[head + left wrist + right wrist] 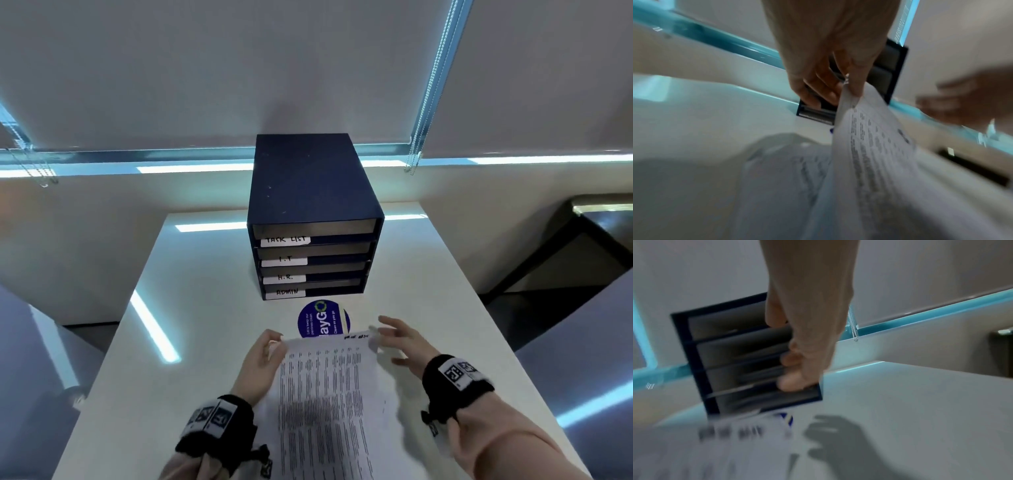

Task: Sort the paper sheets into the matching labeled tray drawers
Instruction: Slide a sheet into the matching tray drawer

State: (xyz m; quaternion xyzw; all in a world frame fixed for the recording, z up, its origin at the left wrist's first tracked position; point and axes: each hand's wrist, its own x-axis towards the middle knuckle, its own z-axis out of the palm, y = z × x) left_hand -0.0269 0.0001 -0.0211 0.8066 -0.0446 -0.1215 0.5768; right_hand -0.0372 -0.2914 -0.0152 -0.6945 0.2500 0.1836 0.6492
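A dark blue tray unit (308, 192) stands at the table's far middle, with several drawers labelled TASK LIST (286, 240), I.T (284, 261), H.R. (285, 278) and ADMIN (286, 292). My left hand (265, 356) pinches the far left corner of a printed paper sheet (325, 394), lifted above more sheets (777, 186) on the table. Beside the sheet's far right corner, my right hand (400, 339) hovers with fingers spread and holds nothing. In the right wrist view the tray unit (735, 356) shows behind the right hand (797, 366).
A round blue sticker (323, 320) lies on the white table (191, 308) between the sheet and the tray unit. A dark table (582, 240) stands to the right. Window blinds and pull chains (416, 150) hang behind.
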